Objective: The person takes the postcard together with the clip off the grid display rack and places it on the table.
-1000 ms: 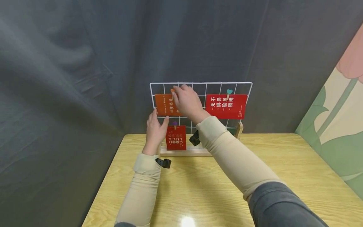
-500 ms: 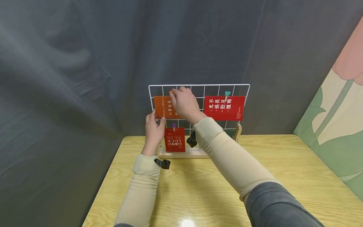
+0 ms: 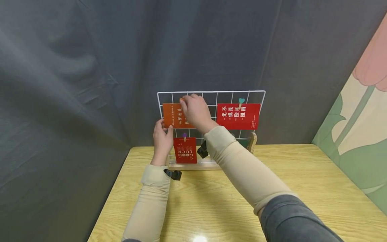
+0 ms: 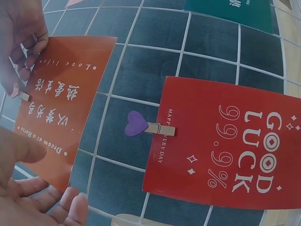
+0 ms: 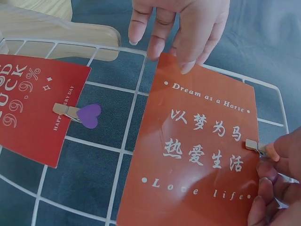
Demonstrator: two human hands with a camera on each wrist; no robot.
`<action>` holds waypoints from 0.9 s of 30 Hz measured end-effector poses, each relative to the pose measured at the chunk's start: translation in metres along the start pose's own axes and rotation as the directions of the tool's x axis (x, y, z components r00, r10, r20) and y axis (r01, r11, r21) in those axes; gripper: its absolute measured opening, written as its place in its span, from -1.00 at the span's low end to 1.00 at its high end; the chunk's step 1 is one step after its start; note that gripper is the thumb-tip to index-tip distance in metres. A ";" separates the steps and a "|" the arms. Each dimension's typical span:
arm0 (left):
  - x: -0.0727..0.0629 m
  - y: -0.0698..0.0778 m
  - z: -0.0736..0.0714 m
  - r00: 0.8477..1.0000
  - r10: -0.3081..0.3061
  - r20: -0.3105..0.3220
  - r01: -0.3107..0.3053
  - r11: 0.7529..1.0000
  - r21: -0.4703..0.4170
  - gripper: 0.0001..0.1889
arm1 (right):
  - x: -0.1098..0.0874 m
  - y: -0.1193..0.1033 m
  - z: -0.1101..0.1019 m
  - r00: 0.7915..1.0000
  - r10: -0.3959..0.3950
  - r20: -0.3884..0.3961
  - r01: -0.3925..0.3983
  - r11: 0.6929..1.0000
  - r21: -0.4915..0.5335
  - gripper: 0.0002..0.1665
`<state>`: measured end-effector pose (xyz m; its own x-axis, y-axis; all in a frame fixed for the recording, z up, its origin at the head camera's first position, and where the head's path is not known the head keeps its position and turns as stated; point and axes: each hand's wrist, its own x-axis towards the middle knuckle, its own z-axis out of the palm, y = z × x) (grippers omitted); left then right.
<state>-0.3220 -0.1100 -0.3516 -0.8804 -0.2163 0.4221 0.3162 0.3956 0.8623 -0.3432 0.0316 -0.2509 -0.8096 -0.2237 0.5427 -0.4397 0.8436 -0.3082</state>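
An orange card (image 5: pixel 202 141) with white lettering lies against a white wire grid (image 3: pixel 225 91) that stands upright. On the card's top edge sits a small wooden clothespin (image 5: pixel 252 145) with an orange end, and my right hand (image 3: pixel 198 112) pinches it between thumb and fingers. My left hand (image 3: pixel 163 142) pinches the card's lower left corner, its thumb in front and fingers behind. Below hangs a red "Good Luck" card (image 3: pixel 185 151), under a clothespin with a purple heart (image 4: pixel 136 124).
Right of my right hand, another red card (image 3: pixel 237 117) hangs from a teal heart clothespin (image 3: pixel 241 101). A dark green card (image 3: pixel 244 142) shows partly below it. The grid's wooden base (image 3: pixel 193 166) rests on a wood-grain table (image 3: pixel 205 201), before a dark curtain (image 3: pixel 211 43).
My left thumb has come in towards its fingers at the orange card's corner. My right hand stays at the clothespin. The head view has shifted slightly.
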 end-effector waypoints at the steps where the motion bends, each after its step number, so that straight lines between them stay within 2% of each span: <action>1: 0.001 0.000 0.000 1.000 -0.006 -0.011 0.006 1.000 0.003 -0.53 | 0.000 0.000 -0.001 1.000 0.003 0.001 -0.003 1.000 0.003 -0.61; 6: 0.002 0.001 0.000 0.997 -0.018 -0.078 0.017 1.000 -0.019 -0.61 | 0.002 -0.001 -0.005 1.000 0.001 0.025 -0.001 1.000 0.013 -0.65; 13: -0.001 -0.002 0.004 0.984 -0.039 -0.171 0.025 0.996 -0.085 -0.72 | 0.003 -0.005 -0.011 0.997 0.024 0.078 -0.024 1.000 0.006 -0.71; 20: -0.003 -0.001 0.007 0.983 -0.042 -0.181 0.025 0.995 -0.097 -0.74 | 0.000 -0.006 -0.013 0.995 0.059 0.078 -0.060 0.998 0.008 -0.73; 27: 0.001 -0.001 0.005 0.980 -0.057 -0.192 0.033 0.992 -0.123 -0.76 | -0.002 -0.005 -0.012 0.995 0.087 0.056 -0.094 0.986 0.136 -0.77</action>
<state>-0.3252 -0.1062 -0.3528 -0.8126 -0.4058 0.4183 0.3276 0.2756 0.9037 -0.3348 0.0335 -0.2411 -0.8654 -0.1762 0.4691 -0.4102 0.7867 -0.4613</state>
